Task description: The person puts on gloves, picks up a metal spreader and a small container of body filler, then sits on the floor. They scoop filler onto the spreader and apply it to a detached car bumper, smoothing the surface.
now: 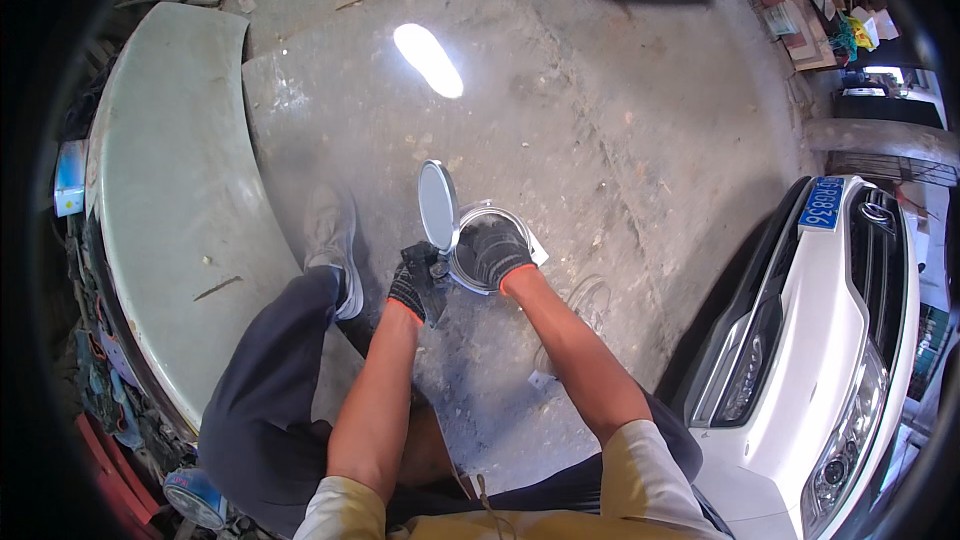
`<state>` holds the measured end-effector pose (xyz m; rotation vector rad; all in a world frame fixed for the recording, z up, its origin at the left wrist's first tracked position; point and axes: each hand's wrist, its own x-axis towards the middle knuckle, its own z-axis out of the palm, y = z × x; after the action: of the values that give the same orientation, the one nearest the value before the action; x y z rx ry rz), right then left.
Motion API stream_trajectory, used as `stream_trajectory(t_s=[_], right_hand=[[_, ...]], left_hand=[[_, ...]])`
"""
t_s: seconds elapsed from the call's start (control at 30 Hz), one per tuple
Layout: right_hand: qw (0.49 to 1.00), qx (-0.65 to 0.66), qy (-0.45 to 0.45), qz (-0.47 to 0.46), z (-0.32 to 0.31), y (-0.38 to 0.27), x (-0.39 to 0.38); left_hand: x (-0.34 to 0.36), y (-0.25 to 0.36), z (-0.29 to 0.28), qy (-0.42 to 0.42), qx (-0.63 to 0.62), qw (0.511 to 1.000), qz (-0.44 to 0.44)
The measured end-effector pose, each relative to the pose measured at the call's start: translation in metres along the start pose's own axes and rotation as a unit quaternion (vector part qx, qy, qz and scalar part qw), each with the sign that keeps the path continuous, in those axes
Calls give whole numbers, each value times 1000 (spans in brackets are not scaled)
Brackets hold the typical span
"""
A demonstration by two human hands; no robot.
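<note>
Floor: grey, stained concrete (640,90) is spreading beneath you.
Right hand: your dark-gloved, orange-cuffed right hand (497,250) is reaching inside the silver-rimmed round can (492,210), hiding its contents; whether it is gripping anything, you cannot tell.
Left hand: your matching-gloved left hand (423,285) is curling below the upright grey disc (437,205); its dark hold is blurring, grip unclear.
Sides: white car (790,390) and pale green curved panel (180,200) are flanking you.

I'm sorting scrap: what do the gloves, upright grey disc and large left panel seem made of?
Gloves: matte knitted fabric, probably; ribbed texture shows.
Disc: smooth, satin metal or plastic; the even grey face leaves it open.
Panel: likely painted metal, low sheen; smooth curved sheet like bodywork.
</note>
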<state>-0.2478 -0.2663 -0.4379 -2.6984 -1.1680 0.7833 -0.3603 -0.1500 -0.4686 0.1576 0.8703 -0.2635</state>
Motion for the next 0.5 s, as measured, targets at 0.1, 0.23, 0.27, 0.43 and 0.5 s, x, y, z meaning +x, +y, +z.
stream_trajectory(t_s=[0.1, 0.23, 0.27, 0.43, 0.5], right_hand=[[987, 87, -130, 36, 5, 15, 10], [982, 124, -140, -15, 17, 30, 19], [984, 123, -128, -28, 21, 33, 20], [976, 157, -142, -50, 33, 47, 20], [966, 194, -166, -44, 33, 53, 20]], left_hand=[[1, -1, 4, 5, 30, 999, 18], [1, 1, 5, -13, 54, 998, 10], [2, 1, 4, -8, 62, 998, 15], [6, 2, -12, -58, 56, 997, 4], [9, 2, -19, -63, 33, 997, -8]])
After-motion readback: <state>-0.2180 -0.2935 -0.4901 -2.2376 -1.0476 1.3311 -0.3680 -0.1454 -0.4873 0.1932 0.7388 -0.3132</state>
